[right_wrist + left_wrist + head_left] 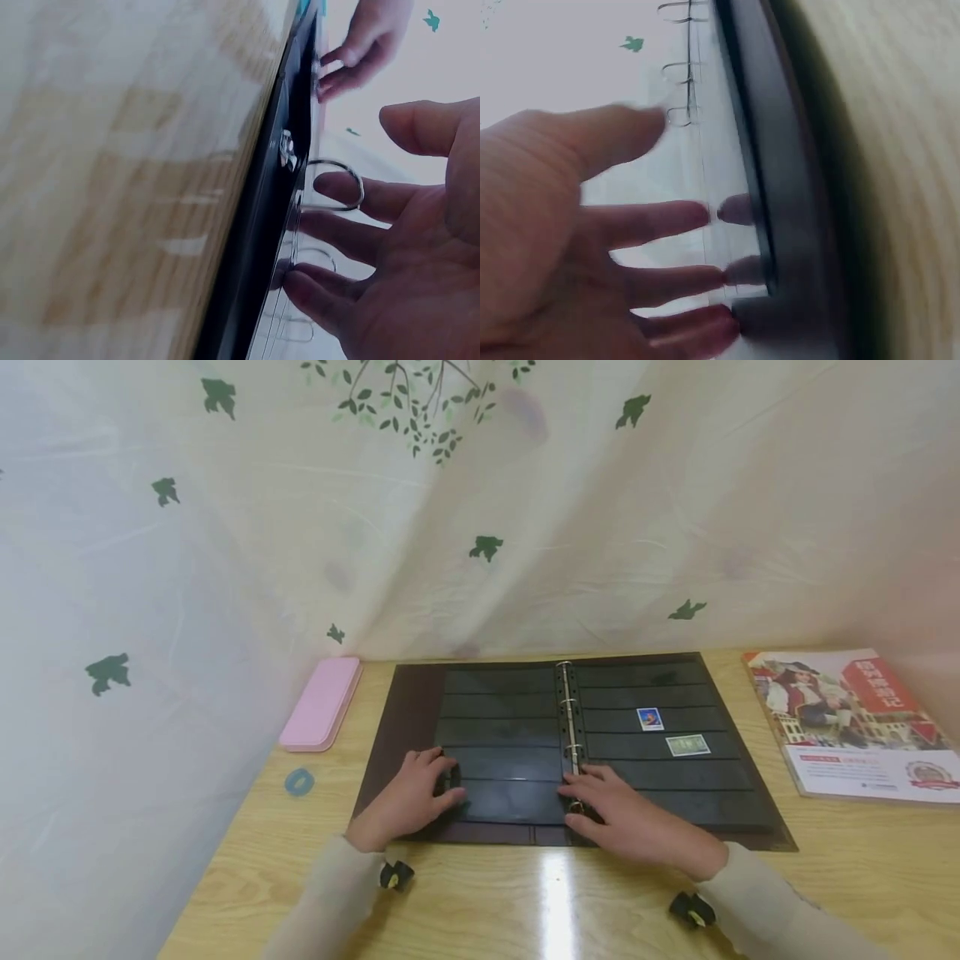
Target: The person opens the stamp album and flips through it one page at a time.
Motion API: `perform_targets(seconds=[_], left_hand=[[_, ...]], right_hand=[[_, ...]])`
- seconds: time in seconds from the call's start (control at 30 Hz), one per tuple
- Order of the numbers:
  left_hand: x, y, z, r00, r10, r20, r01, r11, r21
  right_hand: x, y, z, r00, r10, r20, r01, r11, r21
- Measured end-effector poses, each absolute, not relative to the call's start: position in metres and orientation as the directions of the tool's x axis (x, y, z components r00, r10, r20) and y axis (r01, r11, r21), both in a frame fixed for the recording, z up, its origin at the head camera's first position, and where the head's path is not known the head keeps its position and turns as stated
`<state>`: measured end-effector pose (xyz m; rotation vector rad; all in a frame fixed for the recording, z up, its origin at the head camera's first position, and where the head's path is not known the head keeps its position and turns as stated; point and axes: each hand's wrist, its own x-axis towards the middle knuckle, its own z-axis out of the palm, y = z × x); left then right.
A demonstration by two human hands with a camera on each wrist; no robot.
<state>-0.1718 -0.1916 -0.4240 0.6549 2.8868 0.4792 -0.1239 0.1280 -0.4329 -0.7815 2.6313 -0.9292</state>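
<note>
A dark ring-binder stamp album (498,764) lies spread out on the table, with black strip-pocket pages on both sides. My left hand (412,793) rests on the outer left part of the left page, its fingertips touching the glossy surface in the left wrist view. At the metal rings (572,718), my right hand (626,818) lies with fingers extended over the lower part of the spine; a ring (337,185) stands close by its fingers. On the right page sit a blue stamp (650,719) and a pale green stamp (687,745).
Left of the album are a pink case (322,703) and a blue ring of tape (299,782). A magazine (858,722) with a costumed figure lies to the right. A pale curtain (450,527) with leaf and bird prints hangs behind the wooden table (480,902).
</note>
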Motion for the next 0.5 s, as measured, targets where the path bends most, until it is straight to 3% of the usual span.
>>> perform_targets(seconds=[0.23, 0.5], left_hand=[[-0.167, -0.19, -0.432, -0.879, 0.455, -0.143, 0.415, 0.877, 0.24], [-0.166, -0.191, -0.435, -0.874, 0.473, -0.112, 0.448, 0.873, 0.196]], right_hand=[[-0.12, 0.149, -0.435, -0.849, -0.527, -0.013, -0.397, 0.655, -0.643], [-0.112, 0.204, -0.428, -0.933, -0.354, 0.062, -0.329, 0.773, -0.542]])
